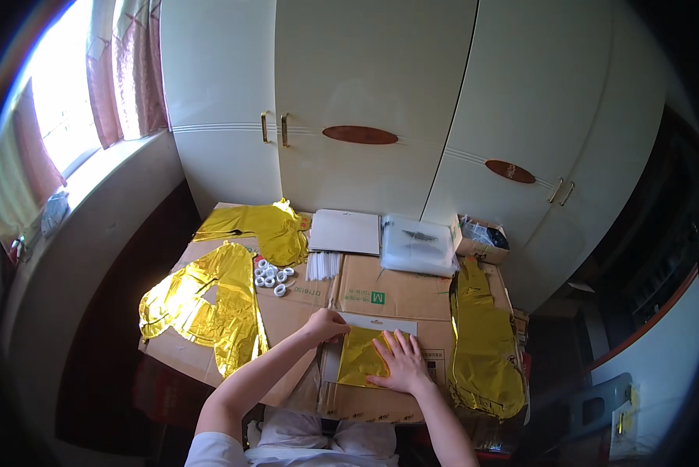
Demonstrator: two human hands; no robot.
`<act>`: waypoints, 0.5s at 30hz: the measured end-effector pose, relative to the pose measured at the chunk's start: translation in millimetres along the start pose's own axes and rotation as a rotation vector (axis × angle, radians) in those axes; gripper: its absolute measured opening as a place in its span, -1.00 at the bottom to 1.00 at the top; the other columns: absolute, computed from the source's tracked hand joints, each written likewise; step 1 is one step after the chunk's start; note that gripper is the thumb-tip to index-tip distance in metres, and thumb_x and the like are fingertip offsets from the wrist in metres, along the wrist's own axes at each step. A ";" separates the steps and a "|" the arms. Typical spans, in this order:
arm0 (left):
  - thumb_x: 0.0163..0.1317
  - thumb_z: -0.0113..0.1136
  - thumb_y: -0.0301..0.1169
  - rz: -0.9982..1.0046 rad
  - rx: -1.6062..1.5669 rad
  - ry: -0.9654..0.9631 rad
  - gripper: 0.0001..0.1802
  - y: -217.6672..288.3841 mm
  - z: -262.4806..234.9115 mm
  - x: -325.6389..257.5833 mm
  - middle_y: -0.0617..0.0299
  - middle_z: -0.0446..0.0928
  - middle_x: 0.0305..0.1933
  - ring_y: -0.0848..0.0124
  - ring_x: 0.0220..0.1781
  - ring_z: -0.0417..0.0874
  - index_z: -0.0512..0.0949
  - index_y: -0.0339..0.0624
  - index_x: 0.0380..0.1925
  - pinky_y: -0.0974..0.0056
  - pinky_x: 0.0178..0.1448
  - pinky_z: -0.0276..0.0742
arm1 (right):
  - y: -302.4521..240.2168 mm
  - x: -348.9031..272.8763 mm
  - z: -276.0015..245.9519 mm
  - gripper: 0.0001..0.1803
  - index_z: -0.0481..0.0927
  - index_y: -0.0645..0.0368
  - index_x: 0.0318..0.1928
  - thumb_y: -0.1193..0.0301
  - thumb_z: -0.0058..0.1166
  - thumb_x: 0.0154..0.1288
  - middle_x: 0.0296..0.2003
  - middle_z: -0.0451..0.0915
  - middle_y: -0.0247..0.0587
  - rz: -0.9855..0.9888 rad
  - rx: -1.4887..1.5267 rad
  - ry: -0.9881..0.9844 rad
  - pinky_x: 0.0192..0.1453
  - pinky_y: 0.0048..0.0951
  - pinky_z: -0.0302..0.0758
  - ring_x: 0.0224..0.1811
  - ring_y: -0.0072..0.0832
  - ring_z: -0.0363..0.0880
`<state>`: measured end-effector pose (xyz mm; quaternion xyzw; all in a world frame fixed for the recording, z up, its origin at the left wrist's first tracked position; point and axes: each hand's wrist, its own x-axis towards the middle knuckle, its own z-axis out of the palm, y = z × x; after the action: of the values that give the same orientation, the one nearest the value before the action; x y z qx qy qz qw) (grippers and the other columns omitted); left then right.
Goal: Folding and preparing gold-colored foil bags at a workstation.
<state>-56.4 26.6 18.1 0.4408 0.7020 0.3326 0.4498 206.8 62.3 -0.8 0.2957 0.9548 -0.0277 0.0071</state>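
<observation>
In front of me a folded gold foil piece point(359, 359) lies on a white card point(408, 326) with a hanging slot at its top edge. My left hand point(327, 324) is closed, its fingertips pinched at the foil's upper left corner. Flat on the foil's right part rests my right hand point(404, 364), fingers spread and pressing down. Whether the left fingertips also grip the card cannot be made out. Beneath everything is a brown cardboard surface point(302, 381).
Flat gold foil shapes lie at left point(236, 296), far left point(275, 233) and right point(485, 350). Beyond my hands are white ribbon rolls point(270, 276), white sticks point(323, 266), stacked white cards point(345, 232), clear plastic bags point(418, 247) and a small carton point(483, 247). Cabinets point(373, 78) stand behind.
</observation>
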 end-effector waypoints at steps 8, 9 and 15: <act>0.15 0.29 -0.31 0.048 0.101 0.029 -0.78 -2.8 1.8 5.3 0.26 0.58 -0.57 0.50 -0.61 0.56 0.67 -0.26 -0.36 0.35 -0.55 0.46 | -0.5 -0.4 0.0 0.08 -0.02 -0.15 0.51 -0.48 -0.22 0.13 0.53 -0.15 -0.15 0.004 -0.030 -0.010 0.57 0.08 -0.40 0.59 -0.15 -0.32; 0.15 0.28 -0.32 0.080 0.139 0.051 -0.79 -2.3 3.5 4.7 0.24 0.59 -0.57 0.48 -0.60 0.59 0.67 -0.27 -0.37 0.33 -0.52 0.49 | -0.9 -0.2 -0.6 0.08 -0.02 -0.15 0.51 -0.48 -0.22 0.13 0.53 -0.15 -0.15 0.007 -0.033 -0.014 0.57 0.08 -0.40 0.59 -0.15 -0.32; 0.12 0.28 -0.36 0.161 0.250 0.158 -0.72 -3.4 11.2 1.7 0.01 0.63 -0.49 0.21 -0.41 0.72 0.55 -0.29 -0.22 0.20 -0.26 0.62 | -3.0 0.4 -5.0 0.08 0.00 -0.15 0.51 -0.48 -0.23 0.13 0.53 -0.15 -0.15 0.013 -0.053 -0.037 0.57 0.07 -0.40 0.59 -0.16 -0.32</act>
<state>-47.5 27.7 10.4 0.5206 0.7336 0.3111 0.3067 204.8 60.3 4.3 0.3013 0.9529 -0.0080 0.0325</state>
